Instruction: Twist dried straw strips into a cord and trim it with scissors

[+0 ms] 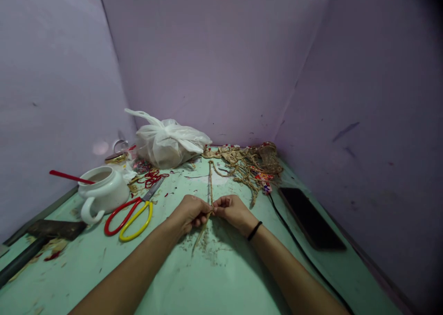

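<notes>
1. A jute cord [210, 181] is pinched where the fingers of the left hand [192, 212] and right hand [232, 209] meet.
2. The cord is stretched along the green surface [221, 278], with one end beyond the fingers and the frayed end beneath them.

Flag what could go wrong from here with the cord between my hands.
The jute cord is pinched only between the fingers of the left hand and right hand, so it may slip and unravel. The black cable runs just right of the right hand and could snag.
</notes>
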A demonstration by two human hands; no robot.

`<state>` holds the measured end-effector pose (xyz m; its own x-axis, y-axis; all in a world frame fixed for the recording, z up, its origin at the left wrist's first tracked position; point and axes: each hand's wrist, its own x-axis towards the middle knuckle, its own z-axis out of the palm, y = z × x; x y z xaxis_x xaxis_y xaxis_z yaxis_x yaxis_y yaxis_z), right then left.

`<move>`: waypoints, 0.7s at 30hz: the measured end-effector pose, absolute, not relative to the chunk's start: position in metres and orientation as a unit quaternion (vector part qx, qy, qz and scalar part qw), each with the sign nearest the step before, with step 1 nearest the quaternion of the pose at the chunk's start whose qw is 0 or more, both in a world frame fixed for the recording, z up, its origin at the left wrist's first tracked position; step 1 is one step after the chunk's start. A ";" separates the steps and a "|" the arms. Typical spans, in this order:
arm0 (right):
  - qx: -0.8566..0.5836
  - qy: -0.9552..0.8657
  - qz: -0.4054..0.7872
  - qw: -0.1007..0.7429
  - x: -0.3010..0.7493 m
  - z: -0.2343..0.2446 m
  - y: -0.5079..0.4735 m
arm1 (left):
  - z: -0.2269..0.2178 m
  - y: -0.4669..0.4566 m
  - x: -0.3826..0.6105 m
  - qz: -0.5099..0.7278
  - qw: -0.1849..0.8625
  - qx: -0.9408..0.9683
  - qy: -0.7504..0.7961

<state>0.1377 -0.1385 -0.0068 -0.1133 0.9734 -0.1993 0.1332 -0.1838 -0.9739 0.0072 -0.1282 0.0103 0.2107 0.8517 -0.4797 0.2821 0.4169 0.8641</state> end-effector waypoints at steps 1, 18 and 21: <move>-0.544 -0.508 0.543 0.388 0.137 -0.007 -0.139 | 0.013 -0.128 0.006 0.221 0.607 0.489 0.586; -0.597 -0.625 0.394 0.314 0.142 -0.012 -0.137 | 0.011 -0.125 0.012 0.208 0.547 0.558 0.588; -0.635 -0.675 0.263 0.269 0.142 -0.001 -0.145 | 0.005 -0.126 0.016 0.234 0.532 0.564 0.587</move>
